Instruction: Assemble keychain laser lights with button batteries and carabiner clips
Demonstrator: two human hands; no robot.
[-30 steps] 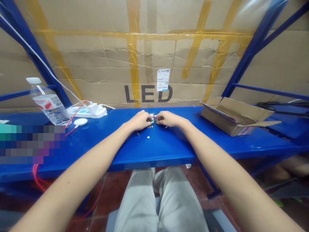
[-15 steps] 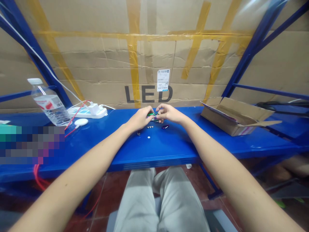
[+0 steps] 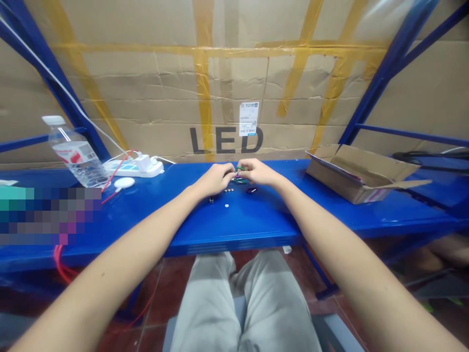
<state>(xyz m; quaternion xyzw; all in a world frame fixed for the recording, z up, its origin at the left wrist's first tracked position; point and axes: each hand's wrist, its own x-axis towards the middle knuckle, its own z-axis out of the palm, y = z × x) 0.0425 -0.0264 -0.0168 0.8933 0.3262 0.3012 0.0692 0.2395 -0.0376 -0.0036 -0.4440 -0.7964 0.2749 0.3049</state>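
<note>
My left hand (image 3: 217, 179) and my right hand (image 3: 257, 172) meet over the far half of the blue table (image 3: 234, 222), fingertips almost touching. Both are closed in a pinch around a small shiny green and purple metal piece (image 3: 240, 180), which looks like a carabiner; the fingers partly hide it. A separate purple carabiner-like piece (image 3: 252, 190) lies just below my right hand. Several small silver discs, like button cells (image 3: 229, 190), sit in a row nearer me. Below my left wrist is a small dark metal bit (image 3: 211, 200), and a white round dot (image 3: 226, 206) lies closer to the front edge.
At right stands an open cardboard box (image 3: 361, 188). On the left are a water bottle (image 3: 78, 159), a white power strip (image 3: 126, 167), a white round charger (image 3: 124, 183) and red cables (image 3: 60, 264). A large carton (image 3: 157, 102) backs the table.
My left fingers have drawn closer to my right fingertips, and more of the green piece shows under my right hand. The view has shifted slightly; the loose pieces lie as before.
</note>
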